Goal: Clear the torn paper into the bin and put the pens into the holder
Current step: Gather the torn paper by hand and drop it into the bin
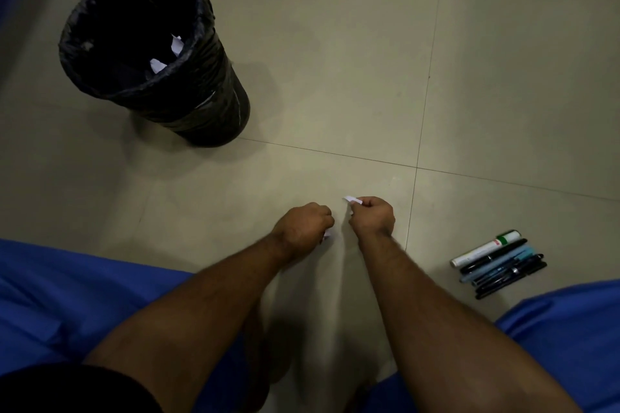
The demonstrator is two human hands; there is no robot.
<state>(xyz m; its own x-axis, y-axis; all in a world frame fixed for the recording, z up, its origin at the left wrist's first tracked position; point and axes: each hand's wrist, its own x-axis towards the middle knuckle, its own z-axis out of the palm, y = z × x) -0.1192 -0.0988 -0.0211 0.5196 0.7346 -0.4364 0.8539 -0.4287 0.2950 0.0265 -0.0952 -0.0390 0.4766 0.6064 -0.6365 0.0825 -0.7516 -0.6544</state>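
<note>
bin [188, 100]: black shiny bag | paper bits [352, 199]: white | floor [335, 60]: pale beige tiles with thin dark lines | pens [503, 266]: black and light blue | marker [483, 249]: white with green band | cloth [67, 295]: bright blue

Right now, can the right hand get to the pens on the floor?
Probably yes. The pens lie in the open on the floor just to the right of the right hand, with nothing between them. But its fingers already pinch a paper scrap, so that should go first.

white paper scraps [352, 199] pinched, pens [498, 263] bundled on floor
</note>
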